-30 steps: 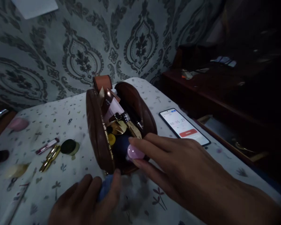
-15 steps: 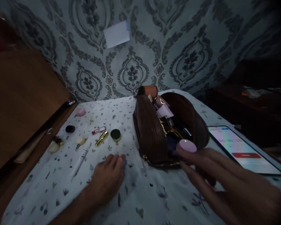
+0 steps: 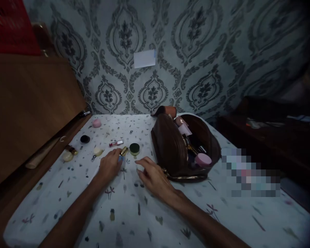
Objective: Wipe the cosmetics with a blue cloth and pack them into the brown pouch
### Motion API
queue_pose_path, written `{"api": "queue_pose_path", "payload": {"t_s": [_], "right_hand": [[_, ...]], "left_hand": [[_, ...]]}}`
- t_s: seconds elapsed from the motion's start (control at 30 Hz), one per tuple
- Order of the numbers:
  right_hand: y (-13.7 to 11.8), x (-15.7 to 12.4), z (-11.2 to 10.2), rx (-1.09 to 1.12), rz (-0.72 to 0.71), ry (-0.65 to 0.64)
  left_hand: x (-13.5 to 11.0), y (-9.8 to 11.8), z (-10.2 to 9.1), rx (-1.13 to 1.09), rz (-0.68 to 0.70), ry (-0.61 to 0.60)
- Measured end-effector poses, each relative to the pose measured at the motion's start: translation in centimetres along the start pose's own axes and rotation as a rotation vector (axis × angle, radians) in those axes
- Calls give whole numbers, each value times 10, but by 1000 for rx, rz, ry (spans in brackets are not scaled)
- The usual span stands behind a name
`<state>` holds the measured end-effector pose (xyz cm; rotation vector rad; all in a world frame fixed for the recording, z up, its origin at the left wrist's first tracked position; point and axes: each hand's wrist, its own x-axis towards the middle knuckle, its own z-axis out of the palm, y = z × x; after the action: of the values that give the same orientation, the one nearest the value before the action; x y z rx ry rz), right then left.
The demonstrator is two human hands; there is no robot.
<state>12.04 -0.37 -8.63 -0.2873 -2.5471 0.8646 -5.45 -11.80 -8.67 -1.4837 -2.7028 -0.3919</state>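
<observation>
My left hand point(image 3: 109, 167) rests on the flowered sheet point(image 3: 144, 213), its fingers closed on a small blue thing point(image 3: 121, 159). It sits just short of a gold lipstick point(image 3: 124, 151) and a dark green round jar point(image 3: 134, 148). My right hand point(image 3: 152, 176) lies open on the sheet with its fingers apart and nothing in it, close to the left side of an open brown cosmetics bag point(image 3: 169, 148). A pink round thing point(image 3: 203, 159) sits in the bag's mouth among other cosmetics.
Small items lie spread on the sheet to the left: a red lip gloss tube point(image 3: 116, 143), a pink sponge point(image 3: 96, 123), a black round lid point(image 3: 85, 139), a cream sponge point(image 3: 97, 151). A wooden board point(image 3: 28, 113) stands at left, dark furniture point(image 3: 268, 137) at right, a blurred phone point(image 3: 248, 172) beside the bag.
My right hand let go of the pink round thing in the bag and moved left onto the sheet. My left hand carried the blue thing away from the bag toward the laid-out cosmetics.
</observation>
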Motion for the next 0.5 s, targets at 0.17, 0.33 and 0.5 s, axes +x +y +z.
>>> {"api": "queue_pose_path", "payload": {"t_s": [0.17,0.33,0.5], "right_hand": [[0,16,26,-79,22,24],[11,8,40,41,66,-16],[16,1,37,165,80,52]], "left_hand": [[-8,-18,-14,-449,305,-48],[-11,-13,-25,-764,383,-135],[-13,-5,-22,-767,388,-96]]}}
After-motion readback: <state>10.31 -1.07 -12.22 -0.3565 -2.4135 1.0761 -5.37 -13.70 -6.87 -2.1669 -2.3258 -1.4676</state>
